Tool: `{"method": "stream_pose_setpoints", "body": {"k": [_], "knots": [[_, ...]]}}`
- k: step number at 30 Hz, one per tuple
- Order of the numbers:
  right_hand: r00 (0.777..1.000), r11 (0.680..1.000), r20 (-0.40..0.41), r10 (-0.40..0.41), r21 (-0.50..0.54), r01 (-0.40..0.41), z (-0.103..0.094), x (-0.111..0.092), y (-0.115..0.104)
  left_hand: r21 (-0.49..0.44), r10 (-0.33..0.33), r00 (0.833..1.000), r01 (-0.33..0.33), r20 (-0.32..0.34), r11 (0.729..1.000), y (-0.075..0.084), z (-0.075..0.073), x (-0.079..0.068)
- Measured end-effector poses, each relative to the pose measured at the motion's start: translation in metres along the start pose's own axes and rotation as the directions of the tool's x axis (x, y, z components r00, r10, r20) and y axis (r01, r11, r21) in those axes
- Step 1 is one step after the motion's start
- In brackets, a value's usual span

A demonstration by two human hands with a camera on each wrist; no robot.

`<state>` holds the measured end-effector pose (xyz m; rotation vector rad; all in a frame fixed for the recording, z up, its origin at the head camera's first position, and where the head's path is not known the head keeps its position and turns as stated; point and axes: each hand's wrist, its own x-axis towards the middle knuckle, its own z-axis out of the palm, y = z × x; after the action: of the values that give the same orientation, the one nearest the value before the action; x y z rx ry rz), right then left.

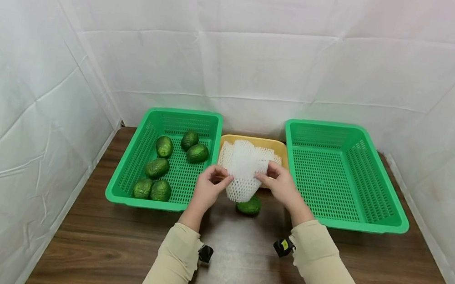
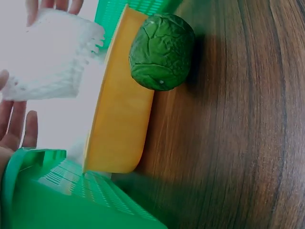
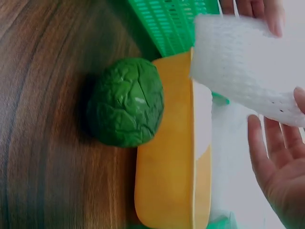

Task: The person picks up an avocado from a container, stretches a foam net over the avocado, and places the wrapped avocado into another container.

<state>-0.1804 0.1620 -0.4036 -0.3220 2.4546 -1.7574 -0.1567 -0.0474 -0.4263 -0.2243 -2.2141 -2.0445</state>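
Between both hands is a white foam net sleeve, held above the yellow tray. My left hand pinches the sleeve's left edge between thumb and fingers. On the other edge, my right hand pinches it near the upper corner. More white foam nets lie in the tray behind it. On the table just in front of the tray rests a wrinkled dark green avocado, partly covered by the sleeve in the head view; the right wrist view shows this avocado whole, touched by neither hand.
To the left stands a green perforated basket with several avocados in it. Another green basket, with nothing inside, stands to the right. White sheeting hangs behind and on both sides of the wooden table.
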Motion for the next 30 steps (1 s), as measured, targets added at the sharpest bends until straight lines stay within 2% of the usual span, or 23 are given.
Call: {"method": "stream_pose_setpoints", "body": {"k": [4, 8, 15, 20, 24, 26, 30], "knots": [[0.993, 0.998, -0.104, 0.054, 0.044, -0.050, -0.012, 0.001, 0.002, -0.042, 0.049, 0.998, -0.050, -0.038, 0.998, 0.013, -0.002, -0.003], [0.993, 0.995, -0.098, 0.062, 0.089, -0.053, -0.014, 0.002, 0.001, 0.001, 0.066, 0.997, -0.066, -0.032, 0.998, 0.018, -0.003, -0.005], [0.999, 0.996, -0.034, 0.012, 0.091, -0.009, -0.004, 0.000, 0.001, 0.026, 0.069, 0.997, -0.070, 0.046, 0.997, -0.005, -0.001, 0.000], [1.000, 0.990, -0.015, -0.012, 0.143, 0.014, 0.001, -0.002, 0.000, 0.186, 0.076, 0.990, -0.098, 0.122, 0.978, -0.006, 0.000, 0.000], [0.999, 0.981, 0.012, -0.047, 0.190, 0.044, 0.003, -0.003, -0.001, 0.331, 0.004, 0.980, -0.071, 0.198, 0.941, -0.003, 0.001, -0.001], [0.998, 0.974, 0.027, -0.056, 0.222, 0.048, 0.004, -0.004, -0.002, 0.373, -0.015, 0.975, -0.070, 0.220, 0.925, -0.001, 0.001, 0.000], [0.997, 0.970, 0.030, -0.065, 0.236, 0.056, 0.003, -0.004, -0.001, 0.385, -0.039, 0.971, -0.056, 0.234, 0.921, -0.001, 0.003, 0.001]]}}
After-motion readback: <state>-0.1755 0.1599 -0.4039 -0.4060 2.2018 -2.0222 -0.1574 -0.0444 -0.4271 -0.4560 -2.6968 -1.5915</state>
